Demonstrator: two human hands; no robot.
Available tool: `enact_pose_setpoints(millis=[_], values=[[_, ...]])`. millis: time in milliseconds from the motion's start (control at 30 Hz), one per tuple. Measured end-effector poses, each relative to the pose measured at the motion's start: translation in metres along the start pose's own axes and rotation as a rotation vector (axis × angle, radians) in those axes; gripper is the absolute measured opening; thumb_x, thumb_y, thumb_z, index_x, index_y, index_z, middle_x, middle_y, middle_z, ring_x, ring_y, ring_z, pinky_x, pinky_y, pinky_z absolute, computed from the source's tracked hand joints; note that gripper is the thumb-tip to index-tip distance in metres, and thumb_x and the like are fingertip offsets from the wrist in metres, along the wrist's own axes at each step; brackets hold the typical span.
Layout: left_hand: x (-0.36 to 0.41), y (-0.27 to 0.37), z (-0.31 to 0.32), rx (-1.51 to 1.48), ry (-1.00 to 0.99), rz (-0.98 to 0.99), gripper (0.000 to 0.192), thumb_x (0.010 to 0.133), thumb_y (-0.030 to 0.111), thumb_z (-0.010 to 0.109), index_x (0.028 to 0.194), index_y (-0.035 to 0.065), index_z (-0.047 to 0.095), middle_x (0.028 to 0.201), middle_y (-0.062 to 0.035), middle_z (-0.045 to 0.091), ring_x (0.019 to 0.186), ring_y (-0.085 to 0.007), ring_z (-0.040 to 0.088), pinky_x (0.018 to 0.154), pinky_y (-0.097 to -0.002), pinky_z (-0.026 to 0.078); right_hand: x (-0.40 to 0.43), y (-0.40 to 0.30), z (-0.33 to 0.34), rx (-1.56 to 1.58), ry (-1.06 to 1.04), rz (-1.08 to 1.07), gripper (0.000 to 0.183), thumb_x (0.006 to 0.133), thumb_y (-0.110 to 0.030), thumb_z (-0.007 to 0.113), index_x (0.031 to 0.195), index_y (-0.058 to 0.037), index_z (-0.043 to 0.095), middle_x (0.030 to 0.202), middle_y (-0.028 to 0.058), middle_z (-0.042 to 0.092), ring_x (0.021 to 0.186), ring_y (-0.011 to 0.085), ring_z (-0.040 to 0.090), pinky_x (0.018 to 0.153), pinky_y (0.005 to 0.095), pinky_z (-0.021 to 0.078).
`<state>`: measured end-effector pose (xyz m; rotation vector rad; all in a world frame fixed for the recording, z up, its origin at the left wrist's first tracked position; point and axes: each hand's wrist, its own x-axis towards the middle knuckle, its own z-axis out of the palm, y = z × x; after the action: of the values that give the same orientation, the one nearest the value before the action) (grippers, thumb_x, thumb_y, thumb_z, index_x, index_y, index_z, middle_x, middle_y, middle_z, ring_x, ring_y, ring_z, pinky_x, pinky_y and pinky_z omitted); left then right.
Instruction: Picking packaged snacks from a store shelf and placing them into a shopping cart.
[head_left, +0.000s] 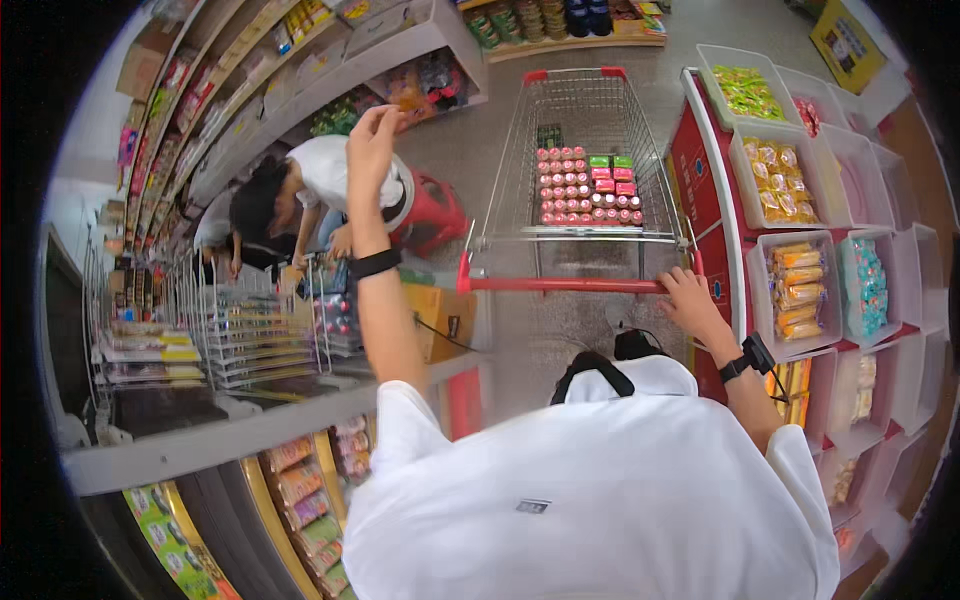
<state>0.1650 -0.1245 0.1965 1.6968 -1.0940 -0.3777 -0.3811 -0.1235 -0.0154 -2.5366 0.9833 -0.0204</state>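
Observation:
My right hand (688, 297) rests with its fingers over the right end of the red handle (562, 285) of a wire shopping cart (585, 105). Inside the cart stand rows of small bottles (562, 187) with pinkish caps. Beside them sit pink packs (613, 180) and green packs (610, 161). Raised to the left of the cart, my left hand (373, 139) has loosely bent fingers and no object visible in it. A dark wristband (375, 262) is on the left wrist, and a strapped device (750, 358) on the right.
A person (322, 180) leans over by a red stool (435, 206) at the left, near wire racks (262, 330). Clear plastic bins (795, 292) of wrapped snacks line the right side. Stocked shelves (247, 82) run along the upper left. A cardboard box (442, 322) sits left of the handle.

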Motion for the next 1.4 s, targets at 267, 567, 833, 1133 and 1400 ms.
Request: enact_pose_setpoints(millis=[267, 567, 833, 1133, 1400], values=[[-0.197, 0.007, 0.003, 0.201, -0.075, -0.204, 0.032, 0.103, 0.026, 0.064, 0.117, -0.0014, 0.07, 0.106, -0.0109, 0.074, 0.099, -0.0181, 0.068, 0.09, -0.0325, 0.052, 0.037, -0.012, 0.003, 0.005, -0.101, -0.142, 0.034, 0.088, -0.015, 0.068, 0.118, -0.0028, 0.058, 0.11, 0.0175, 0.066, 0.108, 0.0389, 0.064, 0.093, 0.0512, 0.0486], [-0.318, 0.187, 0.051, -0.164, -0.277, -0.046, 0.028, 0.105, 0.022, 0.058, 0.117, -0.0009, 0.07, 0.119, -0.0147, 0.071, 0.111, -0.0331, 0.067, 0.096, -0.0424, 0.052, 0.116, -0.047, 0.063, 0.124, -0.368, -0.39, 0.034, 0.093, -0.021, 0.066, 0.119, -0.0018, 0.054, 0.108, 0.0269, 0.069, 0.099, 0.0482, 0.067, 0.083, 0.0576, 0.0539], [-0.346, 0.34, 0.053, -1.028, 0.488, 0.973, 0.049, 0.109, 0.042, 0.049, 0.079, 0.0057, 0.063, 0.088, -0.012, 0.068, 0.077, -0.027, 0.065, 0.064, -0.0405, 0.048, 0.132, -0.022, 0.086, -0.09, -0.247, -0.346, 0.037, 0.095, -0.019, 0.065, 0.125, -0.0046, 0.05, 0.117, 0.0248, 0.064, 0.097, 0.0488, 0.068, 0.081, 0.0574, 0.0541], [-0.515, 0.381, -0.002, -0.586, 0.547, 1.143, 0.045, 0.106, 0.041, 0.052, 0.08, 0.0068, 0.065, 0.085, -0.0097, 0.068, 0.073, -0.024, 0.065, 0.063, -0.0374, 0.05, 0.184, -0.046, 0.141, -0.266, -0.022, -0.418, 0.048, 0.093, -0.023, 0.069, 0.129, 0.0036, 0.052, 0.109, 0.0259, 0.067, 0.096, 0.0392, 0.071, 0.078, 0.0531, 0.0571], [-0.673, 0.394, -0.055, -0.397, 0.607, 1.163, 0.042, 0.104, 0.04, 0.054, 0.08, 0.0078, 0.067, 0.082, -0.0076, 0.068, 0.071, -0.0213, 0.066, 0.063, -0.0347, 0.051, 0.2, -0.014, 0.131, -0.432, 0.166, -0.363, 0.056, 0.092, -0.02, 0.069, 0.141, -0.002, 0.048, 0.112, 0.0196, 0.069, 0.096, 0.0344, 0.073, 0.076, 0.0514, 0.0591]])
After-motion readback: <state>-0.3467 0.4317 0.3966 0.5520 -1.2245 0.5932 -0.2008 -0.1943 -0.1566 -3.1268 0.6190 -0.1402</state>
